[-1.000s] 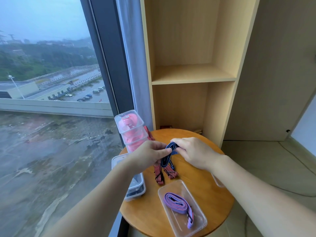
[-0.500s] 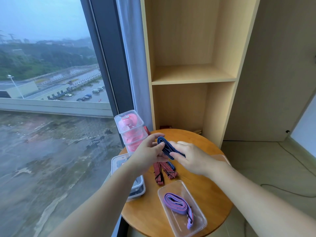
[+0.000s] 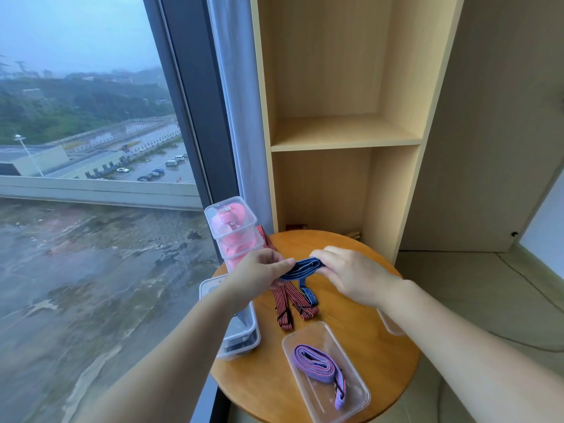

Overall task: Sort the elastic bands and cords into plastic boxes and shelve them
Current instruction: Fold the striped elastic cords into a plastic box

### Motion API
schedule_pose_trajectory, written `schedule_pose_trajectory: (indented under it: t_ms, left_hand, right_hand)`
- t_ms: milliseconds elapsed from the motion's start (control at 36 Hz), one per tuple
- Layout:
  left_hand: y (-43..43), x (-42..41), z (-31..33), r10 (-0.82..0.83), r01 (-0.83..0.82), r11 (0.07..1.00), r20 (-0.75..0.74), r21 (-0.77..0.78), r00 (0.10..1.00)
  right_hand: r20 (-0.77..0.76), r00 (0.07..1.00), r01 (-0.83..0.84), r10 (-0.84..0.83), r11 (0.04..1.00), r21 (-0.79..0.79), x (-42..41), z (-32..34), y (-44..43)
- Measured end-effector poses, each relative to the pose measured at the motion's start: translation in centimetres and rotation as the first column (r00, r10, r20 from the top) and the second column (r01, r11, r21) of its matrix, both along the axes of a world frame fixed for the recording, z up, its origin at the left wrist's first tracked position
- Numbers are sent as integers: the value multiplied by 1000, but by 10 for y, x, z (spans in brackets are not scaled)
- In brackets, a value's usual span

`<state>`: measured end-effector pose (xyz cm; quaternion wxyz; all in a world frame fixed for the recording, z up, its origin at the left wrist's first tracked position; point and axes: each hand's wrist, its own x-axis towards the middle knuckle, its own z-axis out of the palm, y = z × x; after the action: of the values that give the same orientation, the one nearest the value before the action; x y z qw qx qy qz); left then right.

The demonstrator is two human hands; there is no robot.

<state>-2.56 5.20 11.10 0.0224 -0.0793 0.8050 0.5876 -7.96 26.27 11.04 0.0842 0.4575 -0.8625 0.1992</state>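
While in left hand (image 3: 258,277), right hand (image 3: 351,276): one blue band (image 3: 303,266) (one purple band (image 3: 316,364)).

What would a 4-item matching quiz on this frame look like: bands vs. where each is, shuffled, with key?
Things
1. blue band
2. purple band
3. red striped band
4. pink items

Places
a. inside the stacked clear boxes by the window
b. lying loose on the round table
c. held between the left hand and the right hand
d. coiled in the open box at the table's near edge

Pairs: 1-c, 2-d, 3-b, 4-a
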Motion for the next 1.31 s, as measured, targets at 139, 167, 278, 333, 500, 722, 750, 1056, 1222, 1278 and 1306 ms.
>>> schedule_pose_trajectory:
  t_ms: [139, 167, 278, 333, 500, 722, 750, 1056, 1222, 1278, 1306]
  left_hand:
    - [0, 2, 5, -113, 126, 987, 129, -100, 985]
    - [1, 3, 7, -142, 160, 982, 161, -103, 977]
    - [1, 3, 10, -149, 168, 979, 152, -118, 977]
    - [1, 1, 8, -149, 163, 982, 131, -101, 980]
    - [5, 0, 2, -158, 159, 987, 85, -6, 984]
    - [20, 2, -5, -57, 55, 990, 11, 126, 998]
    - [21, 2, -5, -42, 41, 990, 11, 138, 999]
    - [21, -6, -5, 23, -10, 947, -37, 321, 999]
    - [15, -5, -1, 38, -27, 949, -28, 315, 999]
    - [12, -5, 0, 80, -73, 961, -16, 268, 997]
    - [11, -6, 0, 97, -91, 961, -9, 262, 995]
  right_hand:
    - [-17, 1000, 6, -6, 1000, 14, -2, 5, -2]
    - [-24, 1000, -2, 3, 1000, 31, -2, 6, -3]
    - [-50, 998, -28, 34, 993, 116, 1, 10, -7]
    - [-62, 997, -31, 40, 991, 132, 1, 12, -8]
    - [2, 1000, 7, -7, 1000, -7, 3, 11, -8]
    - [187, 980, 87, -66, 991, -104, 6, -4, -19]
    - [213, 975, 85, -65, 992, -88, 6, -6, -20]
    - [177, 984, 48, -28, 993, -110, 2, -13, -18]
    - [133, 991, -18, 28, 997, -76, 1, -14, -15]
    - [129, 991, -29, 38, 997, -67, 1, -12, -14]
    - [119, 992, -27, 35, 997, -69, 0, -11, -14]
